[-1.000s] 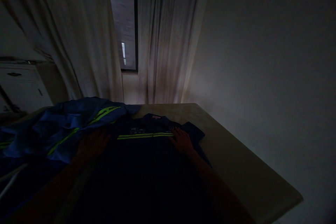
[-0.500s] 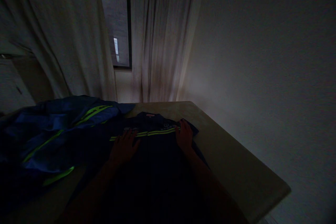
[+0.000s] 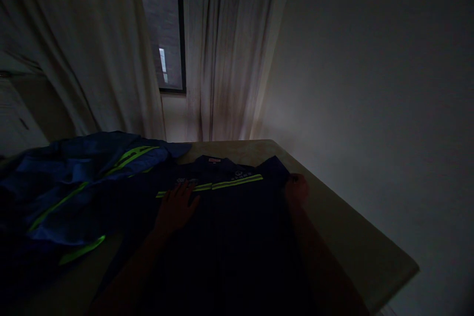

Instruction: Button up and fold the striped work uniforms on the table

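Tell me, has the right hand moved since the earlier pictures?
Yes: the right hand went right, off the chest of the shirt, nearer the right edge of the table.

On table: shirt. Left of shirt: garment pile. Behind table: curtains, window between. Right of table: wall. Far left, behind garment pile: cabinet.

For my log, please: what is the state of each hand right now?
Left hand: open, resting on the reflective-striped work shirt.
Right hand: closed, apparently gripping the shirt's sleeve.
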Demonstrator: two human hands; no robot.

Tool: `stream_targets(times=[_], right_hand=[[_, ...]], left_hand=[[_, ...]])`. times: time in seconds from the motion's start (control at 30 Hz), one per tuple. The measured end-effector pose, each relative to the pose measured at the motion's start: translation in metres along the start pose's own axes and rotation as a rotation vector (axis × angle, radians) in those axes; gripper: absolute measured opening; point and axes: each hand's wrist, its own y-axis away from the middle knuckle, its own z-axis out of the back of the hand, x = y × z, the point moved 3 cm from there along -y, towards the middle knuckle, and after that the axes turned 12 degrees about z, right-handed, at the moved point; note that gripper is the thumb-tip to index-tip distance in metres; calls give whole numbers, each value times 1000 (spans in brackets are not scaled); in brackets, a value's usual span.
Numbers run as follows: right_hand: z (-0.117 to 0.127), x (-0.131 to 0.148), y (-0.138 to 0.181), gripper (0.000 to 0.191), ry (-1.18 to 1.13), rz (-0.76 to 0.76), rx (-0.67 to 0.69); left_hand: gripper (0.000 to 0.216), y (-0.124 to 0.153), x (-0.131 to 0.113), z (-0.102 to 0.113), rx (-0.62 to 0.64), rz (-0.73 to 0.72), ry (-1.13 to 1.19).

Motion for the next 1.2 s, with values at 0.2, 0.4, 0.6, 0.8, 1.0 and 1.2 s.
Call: stream_targets(times=[0.2,0.4,0.6,0.8,1.0,1.2], right_hand=[[12,38,18,43,29,320,-144],[-32,72,37,41,128,690,359],[-55,74,-5,37,178,616,549],[-63,94,-30,22,213,614,532],[-63,108,-34,31,277,517,390],[-88,159,-7,40,183,712,406]], left_hand=[[58,1,0,-1,-46,-3,14],[58,0,1,-5,-41,15,59],[57,1,-2,2,-22,43,94],[55,2,-4,7,-38,57,98],[56,2,-4,5,-43,66,119],[56,0,-3,3,-23,66,128]])
